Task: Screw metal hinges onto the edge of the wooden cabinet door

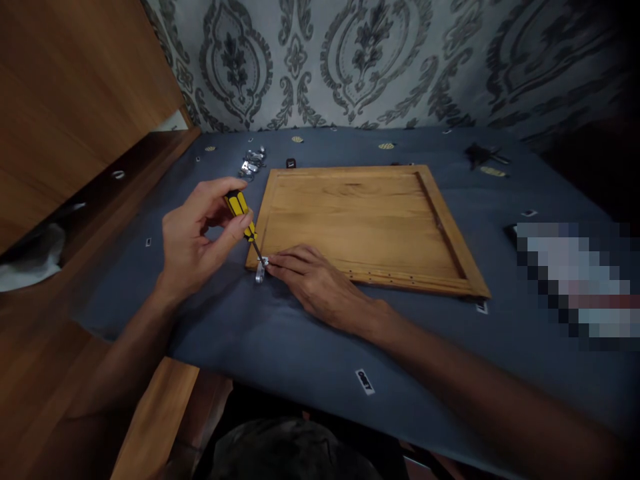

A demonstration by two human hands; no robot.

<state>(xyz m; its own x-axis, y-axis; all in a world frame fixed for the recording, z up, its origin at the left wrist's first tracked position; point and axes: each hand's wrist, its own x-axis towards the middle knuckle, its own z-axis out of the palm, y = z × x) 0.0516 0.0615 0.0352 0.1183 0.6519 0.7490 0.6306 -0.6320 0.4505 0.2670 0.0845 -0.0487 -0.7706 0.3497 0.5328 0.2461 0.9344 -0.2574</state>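
Left of centre, the left hand (203, 230) has its grip closed round a yellow-black screwdriver (250, 233), tip at the metal hinge (260, 273) on the wooden panel (350, 217)'s lower-left corner. The right hand (320, 285)'s fingertips touch the hinge; pinching, I cannot tell.

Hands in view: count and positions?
2. Left hand grips the yellow-and-black screwdriver; right hand lies over the near edge of the wooden panel, fingertips at the metal fitting by its near-left corner. No others show.
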